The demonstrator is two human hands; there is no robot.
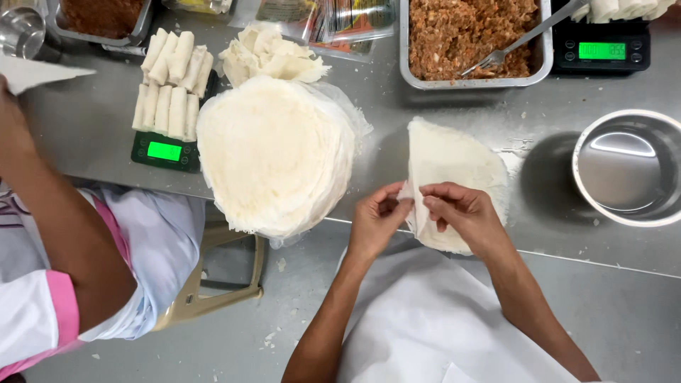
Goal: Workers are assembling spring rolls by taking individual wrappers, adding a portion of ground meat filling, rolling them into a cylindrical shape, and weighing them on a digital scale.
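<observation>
Two hands meeting over the near edge of a steel table (pixel 440 106): left hand (pixel 376 220) and right hand (pixel 464 213), both pinching the lower left corner of a thin wrapper sheet (pixel 454 159). Fingertips closed narrowly on the sheet's edge, thumbs on top, corner lifted and folded slightly upward. Rest of the sheet lying flat beyond the knuckles, pale, soft, roughly rounded, overhanging the table edge toward the body.

Just left of the left hand, a thick round stack of wrappers (pixel 277 152), floury white, ragged at the rim, sitting on clear plastic. Behind it, a loose heap of torn wrapper pieces (pixel 269 57). Further left, finished rolls (pixel 170 81) laid in two rows on a small dark scale (pixel 164 150) with a green display. At the far edge, a rectangular metal tray of brown minced filling (pixel 461 32) with a fork (pixel 511 46) resting in it. Right of the sheet, a round shiny steel bowl (pixel 628 167). At far left, another person's arm (pixel 64 234), pink-trimmed sleeve.
</observation>
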